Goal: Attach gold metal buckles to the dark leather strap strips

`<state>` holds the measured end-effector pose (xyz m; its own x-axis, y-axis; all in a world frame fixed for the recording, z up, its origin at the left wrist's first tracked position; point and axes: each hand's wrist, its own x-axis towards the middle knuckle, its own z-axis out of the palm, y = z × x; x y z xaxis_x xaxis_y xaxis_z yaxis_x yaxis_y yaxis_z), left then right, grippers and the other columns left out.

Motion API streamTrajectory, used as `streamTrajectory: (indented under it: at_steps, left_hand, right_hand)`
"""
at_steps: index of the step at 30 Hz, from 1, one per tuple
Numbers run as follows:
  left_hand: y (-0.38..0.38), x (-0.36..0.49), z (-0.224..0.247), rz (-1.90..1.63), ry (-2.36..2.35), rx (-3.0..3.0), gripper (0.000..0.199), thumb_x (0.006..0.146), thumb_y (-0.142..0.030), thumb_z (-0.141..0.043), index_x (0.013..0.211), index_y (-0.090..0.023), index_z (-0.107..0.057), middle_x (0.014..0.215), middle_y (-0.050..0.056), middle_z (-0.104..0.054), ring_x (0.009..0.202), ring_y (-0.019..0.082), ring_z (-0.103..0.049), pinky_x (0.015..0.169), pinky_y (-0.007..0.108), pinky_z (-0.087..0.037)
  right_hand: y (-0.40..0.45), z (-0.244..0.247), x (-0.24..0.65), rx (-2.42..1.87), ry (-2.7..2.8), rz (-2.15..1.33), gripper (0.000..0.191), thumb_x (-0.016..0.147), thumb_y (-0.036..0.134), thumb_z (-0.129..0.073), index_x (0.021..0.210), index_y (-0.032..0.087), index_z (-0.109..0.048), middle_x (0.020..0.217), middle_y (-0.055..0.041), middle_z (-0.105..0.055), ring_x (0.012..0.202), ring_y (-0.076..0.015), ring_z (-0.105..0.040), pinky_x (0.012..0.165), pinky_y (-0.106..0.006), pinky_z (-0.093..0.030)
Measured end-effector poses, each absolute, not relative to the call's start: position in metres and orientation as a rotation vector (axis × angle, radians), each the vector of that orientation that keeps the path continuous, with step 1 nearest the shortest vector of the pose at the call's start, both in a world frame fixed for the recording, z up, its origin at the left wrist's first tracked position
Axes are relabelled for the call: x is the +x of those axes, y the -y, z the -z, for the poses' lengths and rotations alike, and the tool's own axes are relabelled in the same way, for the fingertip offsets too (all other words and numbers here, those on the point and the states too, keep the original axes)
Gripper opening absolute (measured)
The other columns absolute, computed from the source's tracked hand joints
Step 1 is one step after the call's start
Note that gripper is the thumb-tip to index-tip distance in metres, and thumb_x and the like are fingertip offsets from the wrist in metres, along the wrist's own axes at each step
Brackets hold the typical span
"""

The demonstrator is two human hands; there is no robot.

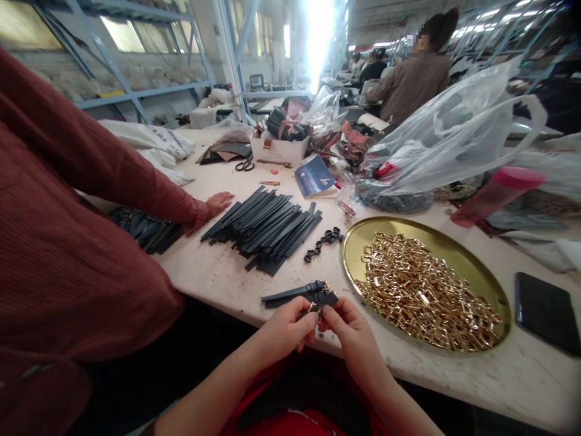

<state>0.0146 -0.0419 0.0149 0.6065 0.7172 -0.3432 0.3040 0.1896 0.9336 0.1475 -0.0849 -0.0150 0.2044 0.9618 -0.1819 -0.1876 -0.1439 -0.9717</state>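
Note:
Near the table's front edge, my left hand (295, 324) and my right hand (348, 324) meet, fingers pinched. Between them is a dark strap (328, 300) with a gold buckle (313, 308) by the left fingertips. Just behind lie finished-looking dark straps with buckles (285, 295), partly hidden by the hands. A large pile of flat black strips (267, 227) is spread farther back on the table. Small black loops (318, 247) lie in a line right of the pile. On the right, a round gold tray (363, 233) holds a heap of gold buckles (422, 290).
At the left stands a person in a dark red sleeve (113, 145), one hand (219, 203) on the table. A black phone (544, 312), pink-lidded bottle (492, 197), plastic bag (454, 133), blue booklet (315, 177), scissors (245, 165) and white box (276, 151) also lie around.

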Motion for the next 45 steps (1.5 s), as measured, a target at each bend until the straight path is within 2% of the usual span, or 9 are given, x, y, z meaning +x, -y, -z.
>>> streamTrajectory:
  at_steps: [6,12,17,22,26,29,33,39,45]
  left_hand:
    - [0.048,0.015,-0.016,-0.418,-0.948,1.310,0.018,0.080,-0.032,-0.044,0.075,-0.015,-0.045,0.060,-0.003,-0.053,0.039,0.004,-0.036,0.042,0.018,-0.028]
    - [0.052,0.013,-0.012,-0.416,-0.922,1.239,0.018,0.076,-0.033,-0.049,0.072,-0.016,-0.044,0.059,-0.003,-0.055,0.038,0.004,-0.036,0.042,0.018,-0.026]
    - [0.057,0.015,-0.015,-0.475,-0.985,1.298,0.017,0.077,-0.032,-0.046,0.070,-0.016,-0.045,0.057,-0.004,-0.053,0.038,0.004,-0.036,0.039,0.018,-0.026]
    - [0.056,0.014,-0.016,-0.445,-1.010,1.324,0.013,0.075,-0.028,-0.047,0.068,-0.016,-0.046,0.055,-0.005,-0.051,0.039,0.005,-0.036,0.038,0.018,-0.027]
    - [0.052,0.013,-0.012,-0.427,-1.020,1.339,0.015,0.074,-0.030,-0.048,0.067,-0.017,-0.046,0.054,-0.005,-0.051,0.040,0.006,-0.036,0.039,0.019,-0.028]
    - [0.048,0.012,-0.009,-0.404,-1.050,1.350,0.016,0.075,-0.032,-0.047,0.067,-0.017,-0.045,0.054,-0.005,-0.051,0.041,0.007,-0.037,0.040,0.019,-0.028]
    - [0.046,0.011,-0.007,-0.414,-1.141,1.565,0.016,0.075,-0.029,-0.047,0.064,-0.017,-0.047,0.058,-0.004,-0.053,0.054,0.010,-0.046,0.051,0.021,-0.032]
    - [0.047,0.009,-0.015,-0.344,-1.094,1.690,0.020,0.080,-0.034,-0.045,0.071,-0.017,-0.053,0.065,-0.003,-0.057,0.062,0.012,-0.049,0.056,0.022,-0.033]
    - [0.037,0.005,-0.016,-0.301,-1.033,1.523,0.020,0.078,-0.035,-0.049,0.068,-0.017,-0.046,0.056,-0.006,-0.054,0.051,0.009,-0.044,0.052,0.020,-0.033]
  right_hand:
    - [0.092,0.017,0.149,-1.328,0.981,-1.102,0.022,0.079,0.040,-0.052,0.075,0.018,-0.052,0.063,0.0011,-0.054,0.057,-0.0123,-0.050,0.055,-0.025,-0.041]
    - [0.101,0.020,0.152,-1.372,1.301,-0.800,0.013,0.081,0.031,-0.050,0.084,0.020,-0.057,0.076,-0.0018,-0.059,0.070,-0.0151,-0.053,0.064,-0.026,-0.041]
    - [0.095,0.012,0.152,-1.279,1.067,-1.235,0.020,0.077,0.038,-0.054,0.079,0.017,-0.055,0.066,0.0005,-0.055,0.060,-0.0130,-0.051,0.059,-0.026,-0.042]
    - [0.096,0.002,0.148,-1.064,0.881,-1.550,0.022,0.073,0.029,-0.061,0.090,0.017,-0.057,0.082,-0.0021,-0.062,0.073,-0.0137,-0.056,0.070,-0.028,-0.044]
    - [0.097,0.009,0.142,-1.049,0.823,-1.548,0.018,0.074,0.027,-0.060,0.088,0.017,-0.057,0.080,-0.0018,-0.060,0.073,-0.0139,-0.055,0.070,-0.027,-0.044]
    - [0.097,0.019,0.139,-1.132,0.883,-1.358,0.017,0.073,0.030,-0.060,0.084,0.018,-0.055,0.077,-0.0014,-0.058,0.073,-0.0153,-0.055,0.069,-0.028,-0.045]
    - [0.095,0.028,0.145,-1.297,1.129,-1.116,0.018,0.076,0.033,-0.057,0.087,0.019,-0.055,0.079,-0.0022,-0.058,0.074,-0.0161,-0.054,0.069,-0.028,-0.043]
    - [0.082,0.026,0.159,-1.298,1.065,-1.310,0.024,0.075,0.040,-0.057,0.071,0.018,-0.051,0.062,0.0025,-0.052,0.060,-0.0127,-0.048,0.058,-0.025,-0.038]
    - [0.076,0.021,0.155,-1.295,1.034,-1.360,0.026,0.074,0.042,-0.057,0.073,0.018,-0.047,0.061,0.0038,-0.049,0.058,-0.0116,-0.046,0.057,-0.024,-0.037]
